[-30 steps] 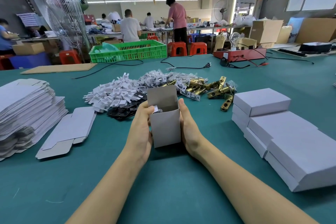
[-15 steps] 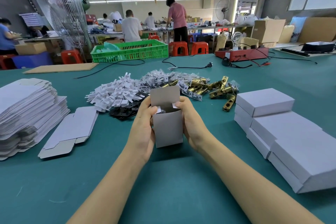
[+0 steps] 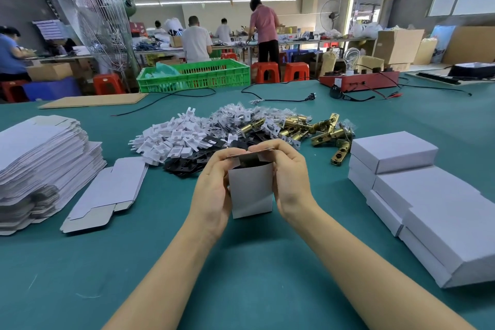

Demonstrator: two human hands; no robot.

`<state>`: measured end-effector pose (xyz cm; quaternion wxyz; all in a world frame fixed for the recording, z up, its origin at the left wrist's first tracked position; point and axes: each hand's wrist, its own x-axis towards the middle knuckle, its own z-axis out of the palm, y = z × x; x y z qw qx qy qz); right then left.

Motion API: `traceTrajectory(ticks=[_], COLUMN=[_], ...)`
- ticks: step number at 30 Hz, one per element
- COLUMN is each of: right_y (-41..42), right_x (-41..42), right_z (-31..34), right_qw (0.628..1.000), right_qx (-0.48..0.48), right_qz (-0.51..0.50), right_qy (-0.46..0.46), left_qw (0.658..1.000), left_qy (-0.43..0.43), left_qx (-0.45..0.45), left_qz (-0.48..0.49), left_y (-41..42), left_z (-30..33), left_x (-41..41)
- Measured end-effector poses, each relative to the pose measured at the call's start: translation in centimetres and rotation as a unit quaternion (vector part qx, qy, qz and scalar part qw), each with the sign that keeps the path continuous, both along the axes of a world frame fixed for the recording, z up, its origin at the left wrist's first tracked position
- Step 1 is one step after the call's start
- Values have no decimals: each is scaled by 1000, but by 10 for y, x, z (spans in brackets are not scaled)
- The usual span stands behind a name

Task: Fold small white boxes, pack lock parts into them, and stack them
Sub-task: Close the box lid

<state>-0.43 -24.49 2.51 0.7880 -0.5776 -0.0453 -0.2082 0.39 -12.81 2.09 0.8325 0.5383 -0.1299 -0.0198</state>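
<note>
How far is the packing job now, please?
Done: several closed white boxes stand stacked at the right. In hand: the left hand and right hand hold one upright box and bend its top flap down. Left: a tall pile of flat blanks and heaps of lock parts.
</note>
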Motion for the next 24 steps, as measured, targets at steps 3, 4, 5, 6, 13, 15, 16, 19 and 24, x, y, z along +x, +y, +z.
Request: traceTrajectory(ticks=[3,4,5,6,13,15,16,19,24], right_y=[2,2,2,3,9,10,9,8,9], right_x=[-2,-2,-3,-3,-8,-9,-8,-5,-5], right_z=[-4,-5,-6,-6,-24,-29,-30,-33,-35], right_qw=[1000,1000,1000,1000,987,983,982,979,976], right_qx=[5,2,0,-3,-128,-151,-156,-167,-175], right_qz=[-5,1,4,5,-68,-75,-79,-88,-101], right_qy=[7,5,0,-7,-68,-73,-73,-75,-84], left_qw=[999,999,998,998,998,997,995,987,982], left_qy=[3,2,-1,-7,-58,-74,-86,-122,-141], left_qx=[-12,-23,-29,-25,10,35,50,85,102], left_qz=[-34,-44,-50,-50,-16,8,22,57,75], left_y=[3,5,6,6,3,3,2,0,-2], left_z=[-2,-3,-3,-4,-10,-13,-15,-17,-18], left_x=[-2,-2,-3,-3,-5,-5,-5,-6,-6])
